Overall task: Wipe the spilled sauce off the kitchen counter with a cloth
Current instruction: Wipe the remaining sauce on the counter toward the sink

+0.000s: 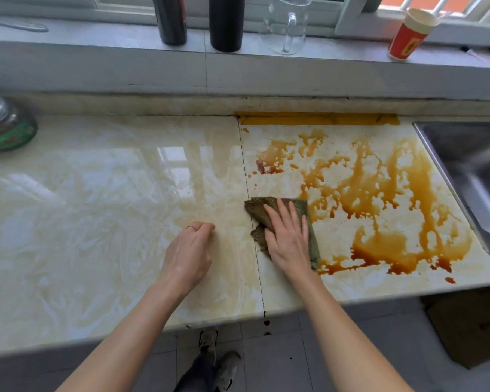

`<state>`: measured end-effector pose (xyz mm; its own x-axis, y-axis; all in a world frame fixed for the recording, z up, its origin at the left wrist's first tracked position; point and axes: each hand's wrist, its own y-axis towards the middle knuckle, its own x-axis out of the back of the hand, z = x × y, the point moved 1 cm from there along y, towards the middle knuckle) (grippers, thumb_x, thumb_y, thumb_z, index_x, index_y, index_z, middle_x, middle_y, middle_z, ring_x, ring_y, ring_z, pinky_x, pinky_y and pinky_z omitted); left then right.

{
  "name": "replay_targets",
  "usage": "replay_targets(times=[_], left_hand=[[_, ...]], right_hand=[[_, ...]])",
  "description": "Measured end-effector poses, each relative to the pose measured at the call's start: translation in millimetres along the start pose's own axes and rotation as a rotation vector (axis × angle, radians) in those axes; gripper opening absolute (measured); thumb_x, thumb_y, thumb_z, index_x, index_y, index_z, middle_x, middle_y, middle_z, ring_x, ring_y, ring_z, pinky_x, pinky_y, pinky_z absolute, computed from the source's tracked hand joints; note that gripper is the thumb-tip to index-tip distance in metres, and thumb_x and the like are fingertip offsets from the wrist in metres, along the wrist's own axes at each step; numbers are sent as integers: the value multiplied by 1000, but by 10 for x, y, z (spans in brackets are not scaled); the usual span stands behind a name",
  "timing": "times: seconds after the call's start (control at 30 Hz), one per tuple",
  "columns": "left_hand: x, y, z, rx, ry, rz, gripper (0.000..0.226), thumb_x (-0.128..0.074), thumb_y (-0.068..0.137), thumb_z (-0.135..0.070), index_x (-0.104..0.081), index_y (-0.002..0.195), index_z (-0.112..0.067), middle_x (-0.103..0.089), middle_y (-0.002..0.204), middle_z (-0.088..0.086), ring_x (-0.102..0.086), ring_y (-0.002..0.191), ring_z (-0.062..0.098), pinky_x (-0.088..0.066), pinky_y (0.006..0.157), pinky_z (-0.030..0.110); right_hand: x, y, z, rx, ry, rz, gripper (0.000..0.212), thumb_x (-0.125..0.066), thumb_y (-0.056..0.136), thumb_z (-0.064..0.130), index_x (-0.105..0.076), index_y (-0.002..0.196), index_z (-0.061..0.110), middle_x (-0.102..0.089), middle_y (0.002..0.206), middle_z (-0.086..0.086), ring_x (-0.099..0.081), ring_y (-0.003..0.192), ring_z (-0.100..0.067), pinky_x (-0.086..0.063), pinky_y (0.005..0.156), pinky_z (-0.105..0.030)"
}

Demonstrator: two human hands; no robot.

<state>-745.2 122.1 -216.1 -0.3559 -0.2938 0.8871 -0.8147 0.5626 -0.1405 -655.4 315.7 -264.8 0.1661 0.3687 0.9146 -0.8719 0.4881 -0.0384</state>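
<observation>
Brown-orange sauce (379, 193) is spilled over the right part of the cream marble counter (111, 207), with a dark pool near the front edge at the right. A crumpled olive-green cloth (259, 207) lies at the spill's left edge, beside the seam between the two counter slabs. My right hand (287, 236) presses flat on the cloth, fingers spread and pointing away from me. My left hand (188, 256) rests on the bare counter to the cloth's left, fingers curled under, a thin ring on one finger, nothing in it.
A steel sink (470, 176) borders the spill on the right. On the window sill stand two dark bottles (171, 19), a glass jug (286, 25) and a red paper cup (409, 35). A green-rimmed bowl (7, 128) sits at the far left. Sauce drops mark the floor tiles below.
</observation>
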Motion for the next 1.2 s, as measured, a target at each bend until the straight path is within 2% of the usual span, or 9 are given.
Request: replay_targets(times=[0.17,0.3,0.47,0.6,0.73,0.83,0.9,1.03,1.2], left_hand=[[-17,42,10,-20,-7,-33,39,-40,92,-5,-52,127,-16,-55,124,0,-53,106,22,-45,77,29],[-10,136,-74,-23,-70,-46,36,-41,91,-5,-55,123,-14,-57,118,4,-55,102,25,-48,76,34],[11,313,-166,-74,-67,-54,36,-41,90,-2,-56,122,-10,-54,123,6,-53,105,26,-50,74,34],[56,487,-109,-79,-63,-68,37,-41,89,0,-55,122,-8,-51,128,7,-53,107,27,-49,76,34],[54,652,-55,-62,-56,-78,39,-43,87,2,-55,123,-6,-51,132,13,-51,113,32,-48,85,38],[55,775,-91,-71,-35,-56,42,-43,87,1,-52,128,-6,-48,136,16,-46,120,32,-45,93,39],[62,874,-124,-84,-12,-47,43,-42,87,0,-50,129,-5,-45,139,16,-44,123,33,-44,96,40],[90,1038,-125,-82,-3,-44,44,-41,87,0,-49,130,-5,-43,141,16,-42,125,34,-41,98,39],[100,1195,-48,-66,-18,-55,44,-40,87,-1,-48,130,-7,-42,142,13,-41,127,31,-41,99,38]], right_hand=[[-110,-552,160,127,-25,-2,66,-33,86,32,-26,152,34,-11,163,4,3,150,-18,4,119,-47],[-128,-290,197,185,-77,14,65,-35,87,31,-29,151,36,-16,162,7,-2,150,-17,-1,120,-48],[-41,391,222,34,-75,40,65,-24,87,36,-23,153,35,-10,163,8,3,150,-14,9,120,-44],[-102,281,293,-64,-51,-30,67,-18,88,42,-22,154,33,-8,163,3,3,150,-21,11,119,-44],[-189,66,425,-41,-85,-25,64,-25,88,39,-25,152,35,-15,162,-1,-4,150,-26,3,119,-50],[-94,389,449,1,-120,48,66,-18,86,40,-18,153,40,-6,164,2,4,150,-24,8,119,-50],[-49,705,452,-12,-143,90,62,-24,92,38,-14,153,41,2,164,4,9,149,-23,8,118,-50],[-39,885,490,-117,-113,80,62,-39,97,34,-15,154,39,3,164,3,11,149,-23,10,118,-50],[-141,516,613,-98,-89,40,64,-16,92,54,-19,153,38,-1,164,1,12,149,-24,16,116,-48]])
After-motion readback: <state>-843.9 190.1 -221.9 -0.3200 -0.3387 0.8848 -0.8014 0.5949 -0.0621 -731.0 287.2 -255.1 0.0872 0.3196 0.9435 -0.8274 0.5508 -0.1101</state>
